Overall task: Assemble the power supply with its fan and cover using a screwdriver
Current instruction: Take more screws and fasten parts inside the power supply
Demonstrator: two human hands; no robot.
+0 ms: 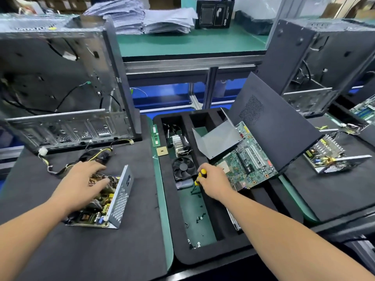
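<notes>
Power supply (101,201): open, on black mat (60,250) at near-left of worktop; perforated side wall upright.
Left hand (81,183): fingers spread and relaxed, resting on its components.
Right hand (213,179): curled round yellow-black screwdriver (199,177), tip down into foam tray (203,258).
Fan (183,166): in tray's left compartment, just beside screwdriver.
Cover (218,138): bent grey sheet propped over tray's middle.
Screws (199,217): loose on tray's green floor.
Room: open computer cases (60,78) at worktop's far corners; paper stacks (142,17) on rear shelf.
</notes>
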